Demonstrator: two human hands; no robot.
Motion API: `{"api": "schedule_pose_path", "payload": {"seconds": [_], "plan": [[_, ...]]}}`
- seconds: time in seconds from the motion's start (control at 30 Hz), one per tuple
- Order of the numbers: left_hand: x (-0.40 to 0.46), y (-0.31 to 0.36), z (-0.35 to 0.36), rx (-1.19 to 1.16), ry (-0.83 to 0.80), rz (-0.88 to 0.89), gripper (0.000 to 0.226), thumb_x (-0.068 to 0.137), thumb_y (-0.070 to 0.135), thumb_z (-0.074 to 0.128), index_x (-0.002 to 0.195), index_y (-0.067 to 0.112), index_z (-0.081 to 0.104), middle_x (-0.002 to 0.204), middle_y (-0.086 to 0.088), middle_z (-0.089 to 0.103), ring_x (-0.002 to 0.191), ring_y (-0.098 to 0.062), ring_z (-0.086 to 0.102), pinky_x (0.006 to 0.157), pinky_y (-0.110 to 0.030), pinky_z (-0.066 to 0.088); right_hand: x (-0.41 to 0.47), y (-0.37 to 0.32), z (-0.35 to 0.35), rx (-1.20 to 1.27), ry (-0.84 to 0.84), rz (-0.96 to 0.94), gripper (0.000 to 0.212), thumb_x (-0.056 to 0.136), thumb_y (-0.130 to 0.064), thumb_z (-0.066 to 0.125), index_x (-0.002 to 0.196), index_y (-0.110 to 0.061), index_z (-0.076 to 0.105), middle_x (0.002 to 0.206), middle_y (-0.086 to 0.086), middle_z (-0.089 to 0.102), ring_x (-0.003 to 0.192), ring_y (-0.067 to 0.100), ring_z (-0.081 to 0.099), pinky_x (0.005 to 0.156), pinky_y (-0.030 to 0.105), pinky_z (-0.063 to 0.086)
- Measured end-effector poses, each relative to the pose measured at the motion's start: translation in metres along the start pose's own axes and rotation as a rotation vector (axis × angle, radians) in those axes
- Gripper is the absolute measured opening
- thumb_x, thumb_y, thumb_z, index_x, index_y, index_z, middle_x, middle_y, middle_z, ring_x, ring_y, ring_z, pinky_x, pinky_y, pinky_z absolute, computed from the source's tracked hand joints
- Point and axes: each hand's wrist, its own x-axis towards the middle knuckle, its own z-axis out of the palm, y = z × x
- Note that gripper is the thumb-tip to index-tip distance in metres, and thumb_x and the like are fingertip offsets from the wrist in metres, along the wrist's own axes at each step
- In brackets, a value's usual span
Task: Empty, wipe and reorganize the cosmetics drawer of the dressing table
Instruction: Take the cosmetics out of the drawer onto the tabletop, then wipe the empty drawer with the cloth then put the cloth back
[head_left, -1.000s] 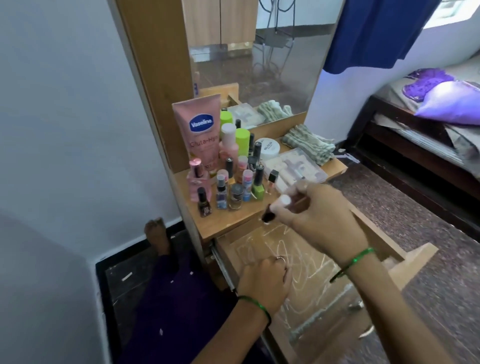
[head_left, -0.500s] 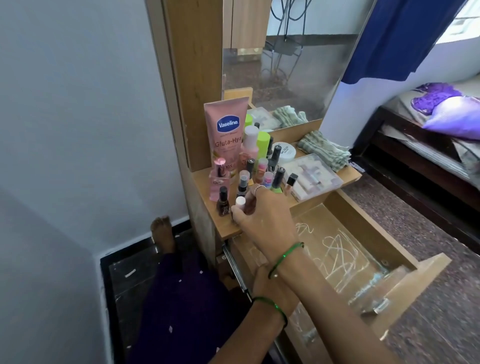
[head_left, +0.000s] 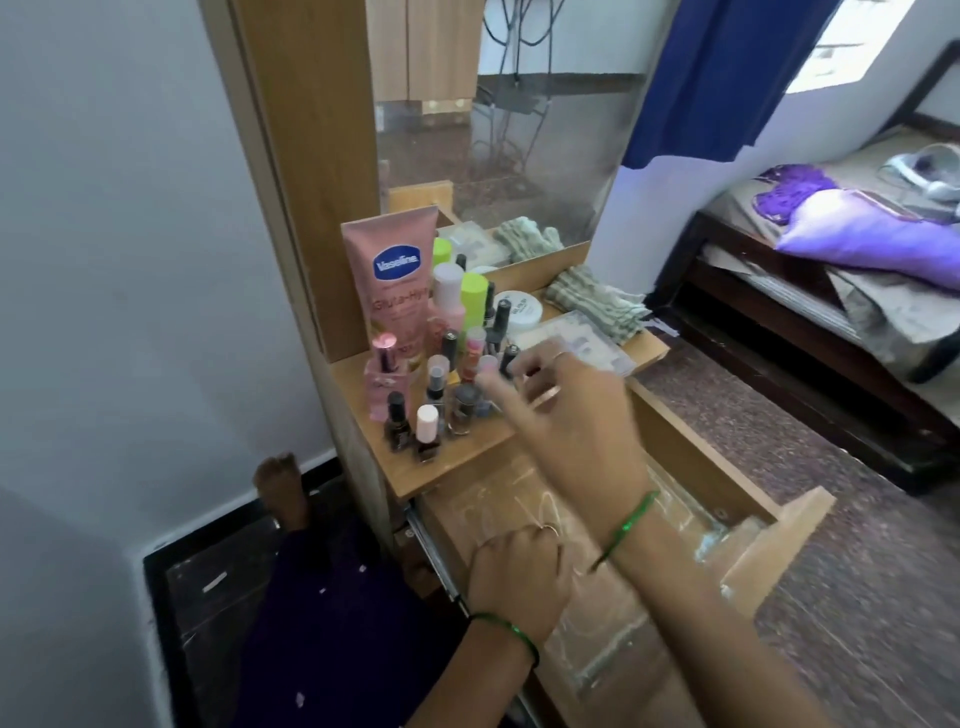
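My right hand (head_left: 566, 415), fingers loose and empty, hovers beside the white-capped polish bottle (head_left: 426, 434): small slippery glass, best pinched at cap; left hand (head_left: 519, 577) grips the drawer (head_left: 779, 540) edge.

Drawer (head_left: 691, 457) open. Right hand (head_left: 566, 410) empty, fingers relaxed, over bottles (head_left: 441, 384) at 12 o'clock; left hand (head_left: 519, 577) curled on drawer's edge at 6 o'clock.

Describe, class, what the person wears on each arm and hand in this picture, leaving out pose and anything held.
Both forearms are bare, with no sleeves in view. The left hand has a thin green bangle at its wrist and a slim ring on one finger. The right hand also has a thin green bangle at the wrist, and rings show on two of its fingers, though blur hides their detail.
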Motion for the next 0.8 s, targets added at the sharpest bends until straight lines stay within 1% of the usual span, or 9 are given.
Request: {"api": "schedule_pose_path", "payload": {"seconds": [0.13, 0.2, 0.3, 0.37, 0.43, 0.53, 0.6, 0.7, 0.8], "plan": [[-0.003, 0.001, 0.011, -0.111, -0.029, -0.004, 0.029, 0.093, 0.035, 0.039, 0.079, 0.02, 0.06, 0.079, 0.002, 0.067, 0.072, -0.021, 0.065, 0.065, -0.03, 0.047, 0.063, 0.053, -0.044, -0.196, 0.245, 0.076, 0.023, 0.083, -0.037, 0.059, 0.077, -0.016, 0.065, 0.072, 0.001, 0.067, 0.075, 0.022, 0.064, 0.07, 0.032, 0.049], [-0.002, 0.002, 0.012, -0.138, -0.002, -0.004, 0.03, 0.096, 0.036, 0.036, 0.086, 0.021, 0.06, 0.086, 0.002, 0.067, 0.079, -0.02, 0.065, 0.069, -0.031, 0.045, 0.103, 0.085, -0.052, -0.268, 0.19, 0.074, 0.018, 0.082, -0.028, 0.058, 0.079, -0.012, 0.067, 0.078, 0.005, 0.066, 0.082, 0.025, 0.063, 0.072, 0.032, 0.046], [-0.001, 0.003, 0.012, -0.114, -0.045, -0.026, 0.031, 0.098, 0.038, 0.031, 0.089, 0.023, 0.057, 0.091, 0.005, 0.065, 0.083, -0.016, 0.062, 0.07, -0.028, 0.041, 0.15, 0.12, -0.049, -0.353, -0.1, -0.02, 0.022, 0.086, -0.024, 0.058, 0.098, -0.01, 0.069, 0.107, 0.012, 0.068, 0.102, 0.028, 0.06, 0.087, 0.031, 0.043], [-0.001, 0.003, 0.009, -0.091, -0.086, -0.037, 0.032, 0.098, 0.039, 0.03, 0.092, 0.024, 0.057, 0.093, 0.005, 0.065, 0.084, -0.015, 0.062, 0.071, -0.028, 0.041, 0.168, 0.131, -0.038, -0.399, -0.287, -0.038, 0.029, 0.091, -0.028, 0.053, 0.112, -0.013, 0.066, 0.122, 0.012, 0.063, 0.114, 0.028, 0.055, 0.095, 0.031, 0.038], [-0.001, 0.003, 0.009, -0.094, -0.096, -0.031, 0.033, 0.099, 0.04, 0.029, 0.095, 0.025, 0.057, 0.093, 0.006, 0.065, 0.084, -0.013, 0.062, 0.073, -0.026, 0.044, 0.179, 0.142, -0.025, -0.456, -0.387, -0.006, 0.038, 0.094, -0.037, 0.047, 0.121, -0.014, 0.062, 0.124, 0.014, 0.061, 0.116, 0.029, 0.053, 0.095, 0.032, 0.038], [0.001, 0.004, 0.009, -0.102, -0.114, -0.023, 0.033, 0.099, 0.041, 0.028, 0.096, 0.026, 0.057, 0.092, 0.007, 0.065, 0.083, -0.011, 0.061, 0.072, -0.024, 0.043, 0.19, 0.157, -0.014, -0.509, -0.413, 0.079, 0.052, 0.092, -0.051, 0.044, 0.119, -0.01, 0.06, 0.121, 0.015, 0.061, 0.113, 0.032, 0.054, 0.095, 0.037, 0.042], [0.001, 0.004, 0.007, -0.105, -0.107, -0.03, 0.033, 0.099, 0.043, 0.028, 0.095, 0.026, 0.057, 0.091, 0.008, 0.064, 0.081, -0.01, 0.061, 0.071, -0.023, 0.042, 0.197, 0.163, -0.012, -0.496, -0.376, 0.097, 0.05, 0.089, -0.05, 0.051, 0.116, -0.01, 0.061, 0.117, 0.013, 0.062, 0.109, 0.031, 0.056, 0.093, 0.036, 0.044], [0.001, 0.004, 0.005, -0.106, -0.101, -0.023, 0.033, 0.099, 0.044, 0.028, 0.089, 0.027, 0.054, 0.083, 0.011, 0.058, 0.071, -0.006, 0.054, 0.067, -0.019, 0.041, 0.204, 0.168, -0.009, -0.503, -0.334, 0.094, 0.044, 0.083, -0.037, 0.062, 0.12, -0.012, 0.057, 0.121, 0.011, 0.059, 0.108, 0.031, 0.056, 0.089, 0.034, 0.043], [0.002, 0.005, 0.005, -0.089, -0.066, -0.045, 0.031, 0.098, 0.043, 0.034, 0.083, 0.027, 0.056, 0.08, 0.01, 0.061, 0.064, -0.005, 0.051, 0.061, -0.018, 0.04, 0.208, 0.174, -0.01, -0.464, -0.231, 0.123, 0.031, 0.082, -0.02, 0.055, 0.111, -0.008, 0.059, 0.117, 0.016, 0.06, 0.104, 0.035, 0.057, 0.08, 0.033, 0.044]]}}
